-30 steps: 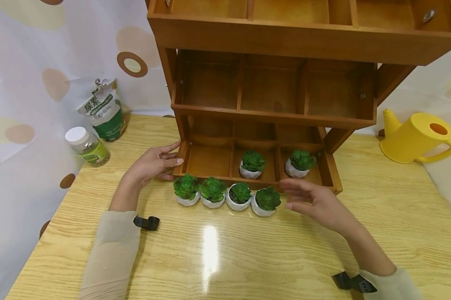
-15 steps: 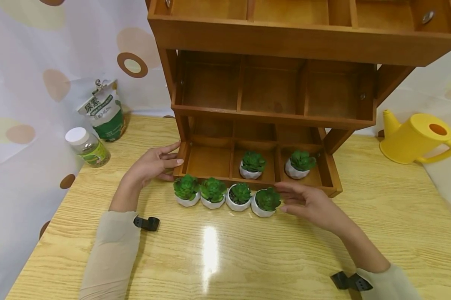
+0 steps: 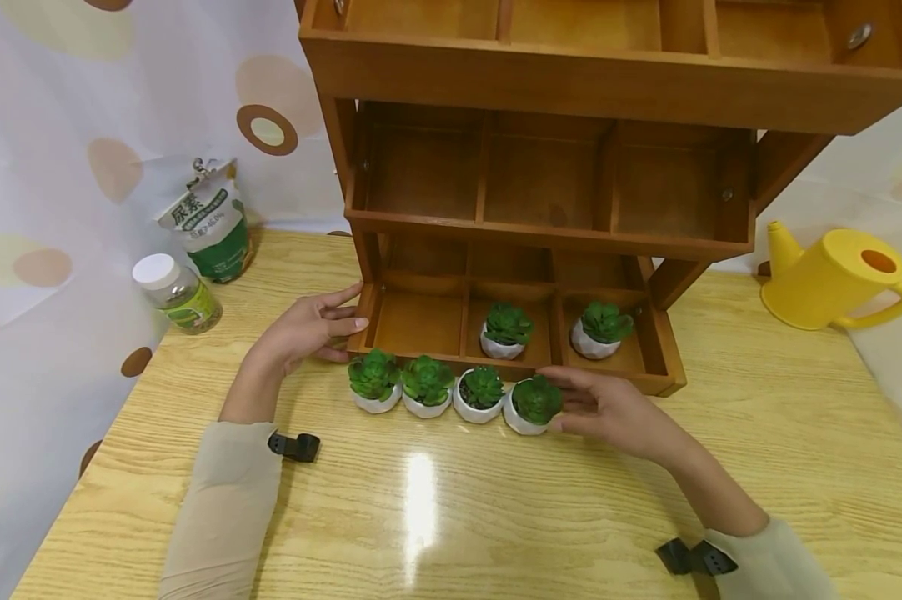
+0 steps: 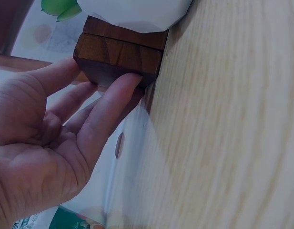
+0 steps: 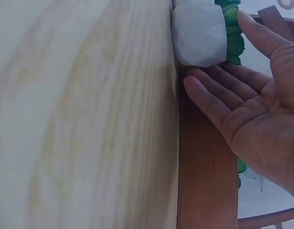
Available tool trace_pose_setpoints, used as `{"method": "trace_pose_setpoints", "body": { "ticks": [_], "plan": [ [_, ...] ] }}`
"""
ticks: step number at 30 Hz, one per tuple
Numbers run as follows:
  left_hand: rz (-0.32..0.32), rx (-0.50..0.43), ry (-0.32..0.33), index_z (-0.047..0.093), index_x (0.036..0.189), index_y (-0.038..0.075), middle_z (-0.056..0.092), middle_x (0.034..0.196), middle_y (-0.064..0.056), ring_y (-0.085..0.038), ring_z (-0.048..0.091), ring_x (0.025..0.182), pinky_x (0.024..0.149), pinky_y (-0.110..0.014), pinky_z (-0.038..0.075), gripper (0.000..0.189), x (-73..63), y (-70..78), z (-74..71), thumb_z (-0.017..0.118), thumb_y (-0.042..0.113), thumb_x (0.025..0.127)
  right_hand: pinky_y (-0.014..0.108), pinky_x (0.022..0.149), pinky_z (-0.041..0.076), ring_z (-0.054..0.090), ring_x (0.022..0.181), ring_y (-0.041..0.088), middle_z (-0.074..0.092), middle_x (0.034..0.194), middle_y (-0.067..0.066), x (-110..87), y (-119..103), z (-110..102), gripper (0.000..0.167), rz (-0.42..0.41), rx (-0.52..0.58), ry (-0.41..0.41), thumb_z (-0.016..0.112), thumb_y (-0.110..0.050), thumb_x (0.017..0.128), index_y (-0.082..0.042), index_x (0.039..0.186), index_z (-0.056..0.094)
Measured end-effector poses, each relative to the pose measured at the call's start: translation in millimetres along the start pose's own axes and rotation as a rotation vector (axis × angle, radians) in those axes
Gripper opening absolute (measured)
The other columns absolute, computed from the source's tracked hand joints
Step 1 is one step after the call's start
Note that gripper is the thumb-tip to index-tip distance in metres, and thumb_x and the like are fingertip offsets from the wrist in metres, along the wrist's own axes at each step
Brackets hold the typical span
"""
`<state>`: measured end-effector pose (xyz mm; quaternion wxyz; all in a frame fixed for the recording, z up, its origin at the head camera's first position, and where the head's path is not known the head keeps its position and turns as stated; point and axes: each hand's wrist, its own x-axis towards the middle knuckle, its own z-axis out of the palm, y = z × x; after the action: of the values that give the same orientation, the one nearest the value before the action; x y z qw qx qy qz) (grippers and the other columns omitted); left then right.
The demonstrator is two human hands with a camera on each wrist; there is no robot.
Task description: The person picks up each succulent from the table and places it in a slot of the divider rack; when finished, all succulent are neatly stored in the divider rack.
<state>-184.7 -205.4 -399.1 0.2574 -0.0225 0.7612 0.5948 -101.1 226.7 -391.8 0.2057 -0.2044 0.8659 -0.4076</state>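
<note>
A row of several green succulents in white faceted pots stands on the table along the front of a brown wooden shelf [image 3: 511, 237]. My left hand [image 3: 308, 327] touches the left end of the shelf's bottom tier; in the left wrist view its fingertips meet the wooden end [image 4: 116, 57]. At the row's right end, my right hand [image 3: 608, 410] is beside the rightmost potted succulent [image 3: 535, 403]. Its fingers reach behind that white pot [image 5: 200, 36], with the thumb by the leaves; nothing is gripped. Two more succulents sit in the bottom tier, one in the middle compartment [image 3: 506, 330] and one in the right [image 3: 600, 328].
On the table [image 3: 331, 517], a white-lidded jar [image 3: 177, 293] and a green-and-white bag [image 3: 212, 223] with a clip stand at the left. A yellow watering can [image 3: 834, 275] stands at the right. The shelf's upper tiers overhang the bottom one.
My right hand has moved left along the shelf front, up to the rightmost potted succulent. The left hand has stayed at the shelf's end, and the pots have not moved.
</note>
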Motion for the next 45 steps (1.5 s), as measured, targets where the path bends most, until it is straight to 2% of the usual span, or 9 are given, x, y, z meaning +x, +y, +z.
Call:
{"method": "trace_pose_setpoints", "body": {
  "ticks": [8, 12, 19, 26, 36, 45],
  "plan": [
    [0.002, 0.007, 0.004, 0.028, 0.162, 0.028, 0.031, 0.164, -0.020, -0.039, 0.044, 0.144, 0.089, -0.046, 0.061, 0.070, -0.7, 0.8, 0.2, 0.064, 0.021, 0.102, 0.039, 0.099, 0.057, 0.063, 0.127, 0.036, 0.048, 0.154, 0.020, 2.5, 3.7, -0.9, 0.075, 0.022, -0.046, -0.039, 0.077, -0.038, 0.090, -0.009, 0.153, 0.046],
    [-0.001, 0.011, 0.003, 0.027, 0.162, 0.028, 0.030, 0.165, -0.020, -0.039, 0.044, 0.144, 0.089, -0.045, 0.061, 0.070, -0.9, 0.6, 0.5, 0.063, 0.022, 0.102, 0.038, 0.098, 0.057, 0.064, 0.125, 0.034, 0.054, 0.149, 0.018, 5.8, 5.3, 1.5, 0.075, 0.020, -0.033, -0.050, 0.079, -0.036, 0.089, -0.008, 0.151, 0.048],
    [-0.002, 0.016, 0.000, 0.028, 0.161, 0.029, 0.030, 0.164, -0.020, -0.039, 0.044, 0.144, 0.088, -0.046, 0.061, 0.069, -1.2, 0.4, 1.2, 0.064, 0.023, 0.102, 0.036, 0.096, 0.058, 0.069, 0.117, 0.021, 0.066, 0.135, 0.003, 10.5, 5.5, 6.1, 0.067, -0.036, -0.070, -0.053, 0.081, -0.036, 0.086, -0.019, 0.146, 0.054],
    [0.002, 0.012, -0.006, 0.028, 0.162, 0.029, 0.030, 0.164, -0.020, -0.039, 0.043, 0.145, 0.090, -0.047, 0.060, 0.070, -1.4, 1.1, 1.1, 0.063, 0.022, 0.102, 0.031, 0.093, 0.056, 0.065, 0.112, 0.013, 0.064, 0.135, -0.002, 13.6, 0.1, 8.7, 0.070, -0.050, -0.130, -0.049, 0.083, -0.040, 0.084, -0.025, 0.146, 0.054],
    [0.002, 0.000, -0.004, 0.028, 0.161, 0.029, 0.031, 0.164, -0.020, -0.039, 0.043, 0.144, 0.091, -0.048, 0.060, 0.070, -1.0, -0.5, 0.1, 0.064, 0.022, 0.102, 0.040, 0.096, 0.055, 0.064, 0.114, 0.014, 0.064, 0.134, -0.004, 16.6, -1.5, 12.1, 0.070, -0.056, -0.190, -0.043, 0.085, -0.038, 0.083, -0.027, 0.145, 0.054],
    [-0.002, -0.003, -0.003, 0.029, 0.161, 0.031, 0.031, 0.164, -0.019, -0.038, 0.043, 0.145, 0.089, -0.045, 0.061, 0.070, -0.5, -0.6, 0.1, 0.064, 0.023, 0.102, 0.026, 0.081, 0.054, 0.063, 0.094, 0.007, 0.068, 0.126, -0.005, 15.4, -1.3, 14.4, 0.067, -0.077, -0.189, -0.026, 0.086, -0.042, 0.081, -0.026, 0.140, 0.059]
  ]
}}
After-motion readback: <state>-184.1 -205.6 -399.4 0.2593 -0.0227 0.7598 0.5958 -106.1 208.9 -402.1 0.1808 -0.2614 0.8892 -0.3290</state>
